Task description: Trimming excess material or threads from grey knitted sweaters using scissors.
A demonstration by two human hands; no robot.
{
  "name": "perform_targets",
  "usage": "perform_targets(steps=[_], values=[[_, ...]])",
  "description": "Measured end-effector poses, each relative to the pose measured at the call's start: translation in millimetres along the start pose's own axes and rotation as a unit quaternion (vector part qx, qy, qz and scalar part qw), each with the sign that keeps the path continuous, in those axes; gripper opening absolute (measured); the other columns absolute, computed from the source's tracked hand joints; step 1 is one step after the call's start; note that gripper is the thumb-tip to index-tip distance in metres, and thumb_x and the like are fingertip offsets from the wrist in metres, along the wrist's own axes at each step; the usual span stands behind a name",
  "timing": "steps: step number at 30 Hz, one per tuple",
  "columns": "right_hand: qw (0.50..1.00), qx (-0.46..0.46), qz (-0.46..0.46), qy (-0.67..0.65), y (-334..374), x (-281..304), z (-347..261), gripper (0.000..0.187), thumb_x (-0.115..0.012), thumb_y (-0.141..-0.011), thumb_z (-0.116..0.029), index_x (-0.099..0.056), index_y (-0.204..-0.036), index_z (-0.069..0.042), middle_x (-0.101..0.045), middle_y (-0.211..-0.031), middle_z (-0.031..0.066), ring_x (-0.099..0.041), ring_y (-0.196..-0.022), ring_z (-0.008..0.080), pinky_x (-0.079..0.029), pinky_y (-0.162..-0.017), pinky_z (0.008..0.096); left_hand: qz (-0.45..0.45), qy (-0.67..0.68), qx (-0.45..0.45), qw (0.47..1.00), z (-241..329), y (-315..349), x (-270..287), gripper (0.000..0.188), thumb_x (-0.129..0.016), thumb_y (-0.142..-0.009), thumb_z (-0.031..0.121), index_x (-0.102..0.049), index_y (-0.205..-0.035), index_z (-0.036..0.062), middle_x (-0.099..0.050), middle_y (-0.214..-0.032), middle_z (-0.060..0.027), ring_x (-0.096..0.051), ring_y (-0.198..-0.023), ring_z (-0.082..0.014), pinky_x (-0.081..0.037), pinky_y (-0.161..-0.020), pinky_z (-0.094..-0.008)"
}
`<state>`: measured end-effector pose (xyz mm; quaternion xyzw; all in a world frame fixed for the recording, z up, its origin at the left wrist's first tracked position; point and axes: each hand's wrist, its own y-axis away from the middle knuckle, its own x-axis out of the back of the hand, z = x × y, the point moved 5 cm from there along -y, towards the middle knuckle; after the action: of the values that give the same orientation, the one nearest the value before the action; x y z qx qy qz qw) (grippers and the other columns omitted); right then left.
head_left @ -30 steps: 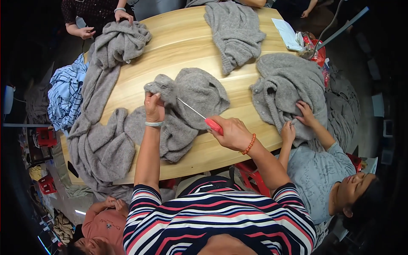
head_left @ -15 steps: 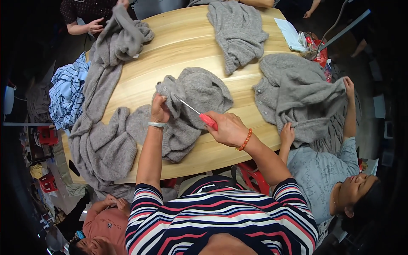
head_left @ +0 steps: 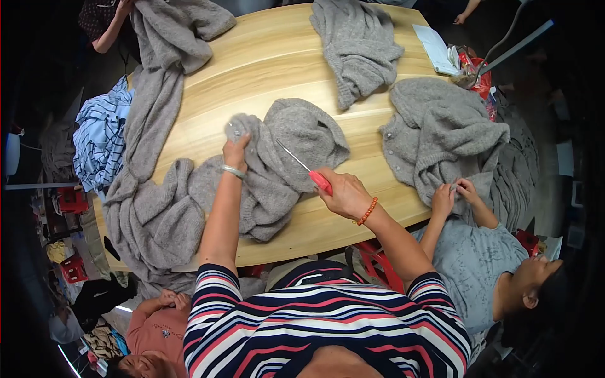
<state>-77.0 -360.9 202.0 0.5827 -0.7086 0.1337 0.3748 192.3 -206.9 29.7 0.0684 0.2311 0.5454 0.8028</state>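
Note:
My left hand pinches the edge of a grey knit cardigan that lies bunched on the table before me. A small round button shows on the cloth just beyond its fingertips. Wrapped in the fingers of my right hand is a red-handled tool with a thin metal shaft. The shaft points up and left over the cardigan; its tip is too fine to make out, and I cannot tell whether it touches the knit.
Other grey knits lie on the wooden table: one at the far side, one at left. On the right, a co-worker's hands hold another buttoned knit. Blue striped cloth sits at the left edge.
My left hand has turned the cardigan's edge so a button shows. My right hand and the tool have shifted slightly right. The right co-worker's hands have come together; the far-left person's knit has moved.

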Motion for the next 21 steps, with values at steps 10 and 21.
perform_targets(steps=[10,21], values=[[0.996,-0.009,-0.083,0.042,-27.2,-15.0,-26.9,0.024,-0.061,-0.088,-0.026,-0.061,-0.1,-0.006,-0.068,-0.084,0.0236,-0.065,-0.084,0.0438,-0.051,-0.076,0.0526,0.012,0.158,0.072,0.985,-2.3,14.9,8.0,0.033,-0.061,-0.095,0.012,-0.057,-0.124,-0.0025,-0.065,-0.117,-0.0138,-0.064,-0.105,-0.0275,-0.052,-0.094,-0.0406],[0.996,-0.01,-0.089,0.007,-27.1,-39.0,-18.0,0.027,-0.057,-0.089,-0.032,-0.064,-0.103,-0.01,-0.067,-0.086,0.023,-0.065,-0.083,0.0437,-0.05,-0.072,0.053,-0.111,0.228,0.075,0.964,-13.0,-4.0,28.7,0.046,-0.05,-0.102,0.02,-0.043,-0.139,-0.0059,-0.053,-0.137,-0.0196,-0.051,-0.127,-0.0341,-0.04,-0.11,-0.0509]])
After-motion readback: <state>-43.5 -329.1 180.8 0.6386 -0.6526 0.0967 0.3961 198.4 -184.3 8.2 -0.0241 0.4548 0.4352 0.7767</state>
